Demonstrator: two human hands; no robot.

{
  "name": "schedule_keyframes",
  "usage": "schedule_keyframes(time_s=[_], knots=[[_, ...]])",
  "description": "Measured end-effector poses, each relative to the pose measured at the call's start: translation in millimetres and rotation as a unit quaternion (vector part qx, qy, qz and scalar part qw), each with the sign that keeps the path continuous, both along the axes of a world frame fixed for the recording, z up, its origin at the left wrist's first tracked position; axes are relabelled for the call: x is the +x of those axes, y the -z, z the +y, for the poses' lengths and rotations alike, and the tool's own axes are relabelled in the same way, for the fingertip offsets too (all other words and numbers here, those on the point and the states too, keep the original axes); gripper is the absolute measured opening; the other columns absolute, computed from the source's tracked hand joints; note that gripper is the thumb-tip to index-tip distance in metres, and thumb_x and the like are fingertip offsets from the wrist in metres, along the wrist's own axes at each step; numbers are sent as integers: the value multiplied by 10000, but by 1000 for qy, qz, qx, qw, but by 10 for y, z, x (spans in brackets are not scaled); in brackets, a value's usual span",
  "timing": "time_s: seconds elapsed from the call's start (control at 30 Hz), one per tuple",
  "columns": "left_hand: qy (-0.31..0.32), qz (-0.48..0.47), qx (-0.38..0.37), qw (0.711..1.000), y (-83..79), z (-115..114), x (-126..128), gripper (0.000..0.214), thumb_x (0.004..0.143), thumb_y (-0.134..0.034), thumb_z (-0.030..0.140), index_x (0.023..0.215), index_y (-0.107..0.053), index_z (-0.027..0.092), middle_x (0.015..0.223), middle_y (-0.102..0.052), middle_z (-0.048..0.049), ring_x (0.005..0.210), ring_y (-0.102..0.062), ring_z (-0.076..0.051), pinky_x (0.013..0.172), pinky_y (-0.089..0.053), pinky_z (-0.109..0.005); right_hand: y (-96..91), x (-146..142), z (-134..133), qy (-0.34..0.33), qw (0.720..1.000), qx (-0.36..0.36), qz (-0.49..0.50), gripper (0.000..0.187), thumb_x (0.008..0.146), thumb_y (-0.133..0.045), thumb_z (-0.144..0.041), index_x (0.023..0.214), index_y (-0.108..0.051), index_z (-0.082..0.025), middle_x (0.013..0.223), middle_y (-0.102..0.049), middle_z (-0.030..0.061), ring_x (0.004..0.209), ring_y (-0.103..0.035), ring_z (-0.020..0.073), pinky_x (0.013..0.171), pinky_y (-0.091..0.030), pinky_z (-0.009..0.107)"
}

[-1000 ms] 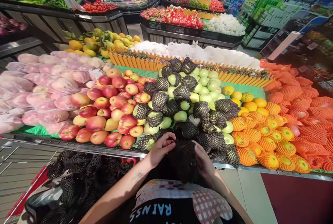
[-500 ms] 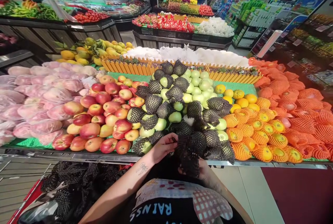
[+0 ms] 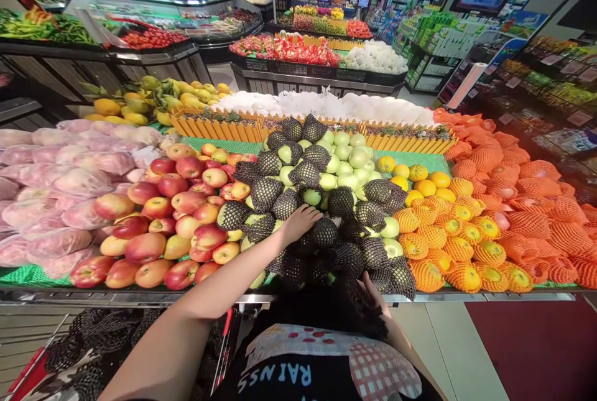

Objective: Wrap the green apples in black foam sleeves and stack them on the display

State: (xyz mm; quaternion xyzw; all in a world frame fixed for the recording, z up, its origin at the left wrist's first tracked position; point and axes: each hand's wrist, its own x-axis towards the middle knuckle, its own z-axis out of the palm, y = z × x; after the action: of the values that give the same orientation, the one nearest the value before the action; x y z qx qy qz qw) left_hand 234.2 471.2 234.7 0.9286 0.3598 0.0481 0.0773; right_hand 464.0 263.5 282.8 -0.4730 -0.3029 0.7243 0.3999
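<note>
My left hand (image 3: 301, 219) reaches out over the pile of green apples (image 3: 347, 158), many of them sleeved in black foam nets (image 3: 264, 191). Its fingers curl down over a bare green apple in the middle of the pile, and the hand hides most of that fruit. My right hand (image 3: 373, 289) stays close to my body at the front edge of the display. It is closed on a bunch of loose black foam nets (image 3: 333, 308) held against my apron.
Red apples (image 3: 172, 214) lie left of the green ones, with bagged pink fruit (image 3: 56, 183) beyond. Oranges in orange nets (image 3: 471, 233) fill the right. A cart (image 3: 93, 345) full of black nets stands at my lower left. A metal rail (image 3: 116, 296) edges the display.
My left hand left the bunch of nets at my body and stretched forward onto the green apple pile. The right hand kept the nets. The camera tilted up a little.
</note>
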Motion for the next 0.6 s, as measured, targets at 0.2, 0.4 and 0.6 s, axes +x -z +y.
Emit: schedule_keyframes(time_s=[0.2,0.4,0.6], knots=[[36,96,44,994,51,75,25,549,940,-406,54,1486,-443,100,1448,-580,-144,1387,-439,-255,1186,-264,-411,5,37,311,18,977,137,-162,535,879,-495,-739,874,-728,-258,795,-729,65,868,-679,304,788,-541,436],[72,120,57,988,37,140,-21,466,974,-437,97,1427,-530,155,1450,-596,-96,1384,-453,-236,1162,-323,-406,-244,-42,942,0,798,323,-509,333,863,-675,-563,878,-588,-243,782,-609,11,717,-573,213,671,-430,327],[62,154,66,984,188,207,44,436,861,-582,27,1226,-702,232,1465,-590,-58,1413,-440,-227,1188,-325,-403,-118,-459,1506,-174,684,277,-652,615,762,-803,-491,1209,-499,-199,1243,-602,140,949,-681,289,719,-510,356]])
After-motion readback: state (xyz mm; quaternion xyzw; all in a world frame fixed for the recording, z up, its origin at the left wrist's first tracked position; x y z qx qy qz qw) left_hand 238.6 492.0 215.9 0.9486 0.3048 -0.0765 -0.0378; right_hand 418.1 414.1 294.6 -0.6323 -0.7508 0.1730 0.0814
